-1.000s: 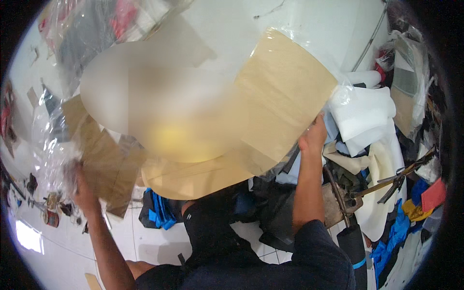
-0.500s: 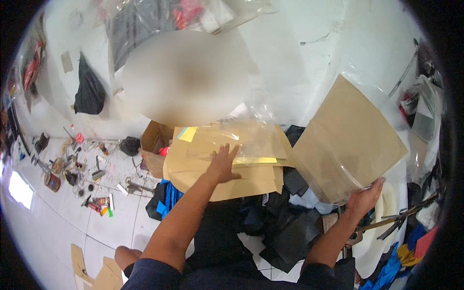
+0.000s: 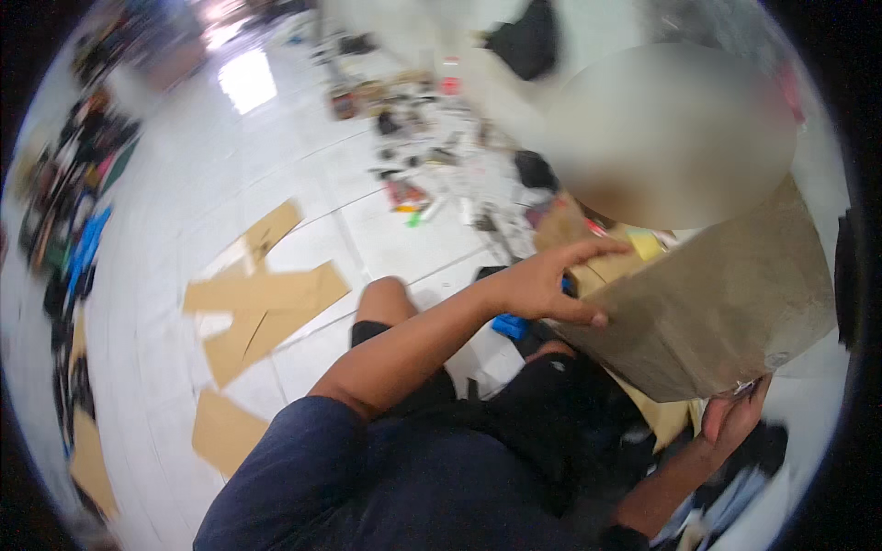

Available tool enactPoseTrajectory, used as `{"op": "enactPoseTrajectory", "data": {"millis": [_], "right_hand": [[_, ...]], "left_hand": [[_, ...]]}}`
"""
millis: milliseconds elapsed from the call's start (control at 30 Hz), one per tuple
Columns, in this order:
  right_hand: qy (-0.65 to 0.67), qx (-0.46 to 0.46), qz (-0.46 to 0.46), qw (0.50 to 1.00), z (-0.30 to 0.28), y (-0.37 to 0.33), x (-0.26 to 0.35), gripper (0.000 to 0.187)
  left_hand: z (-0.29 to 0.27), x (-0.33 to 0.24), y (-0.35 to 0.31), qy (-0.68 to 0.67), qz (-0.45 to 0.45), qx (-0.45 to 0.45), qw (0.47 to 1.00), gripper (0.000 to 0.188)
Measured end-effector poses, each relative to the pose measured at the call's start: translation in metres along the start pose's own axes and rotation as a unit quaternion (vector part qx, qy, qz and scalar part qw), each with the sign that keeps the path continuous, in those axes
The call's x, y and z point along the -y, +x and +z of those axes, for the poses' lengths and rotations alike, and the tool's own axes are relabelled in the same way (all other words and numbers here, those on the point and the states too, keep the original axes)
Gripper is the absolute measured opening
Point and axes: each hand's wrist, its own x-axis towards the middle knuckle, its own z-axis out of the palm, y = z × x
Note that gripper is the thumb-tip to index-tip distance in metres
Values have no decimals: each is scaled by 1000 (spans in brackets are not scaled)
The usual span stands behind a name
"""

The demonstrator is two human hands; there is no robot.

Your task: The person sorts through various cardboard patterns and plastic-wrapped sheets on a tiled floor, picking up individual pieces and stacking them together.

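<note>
A large brown paper or card sheet (image 3: 717, 303), which had clear plastic over it in the earlier frame, stands tilted at the right. My right hand (image 3: 735, 413) grips its lower edge, fingers closed around it. My left hand (image 3: 565, 280) is beside the sheet's left edge, thumb and fingers spread apart. Whether the thumb touches the sheet, I cannot tell. Behind the sheet, part of the flat brown pieces shows, with a yellow slip (image 3: 646, 244) on top; the rest is hidden. A blurred patch covers the area above them.
Several cut brown card pieces (image 3: 312, 289) lie on the white tiled floor at the left. Farther off are scattered small tools and bottles (image 3: 404, 197). A black bag (image 3: 528, 41) hangs on the wall. Dark piled items (image 3: 55, 239) line the far left.
The view has swung left, bringing the floor pieces into sight. The sheet in my right hand now stands in front of the flat pieces. My left hand has lifted off them.
</note>
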Motion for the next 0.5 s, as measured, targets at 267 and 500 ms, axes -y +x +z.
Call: {"op": "enactPoseTrajectory", "data": {"millis": [267,500], "right_hand": [[-67,453,283,843,192,48,-185,51],[-84,515,236,820,283,-56,-220,53]], "left_hand": [[-115,-64,-130,-19,-60,-437,897,47],[-162,-105,-221,42,-68,-584,808,38]]}}
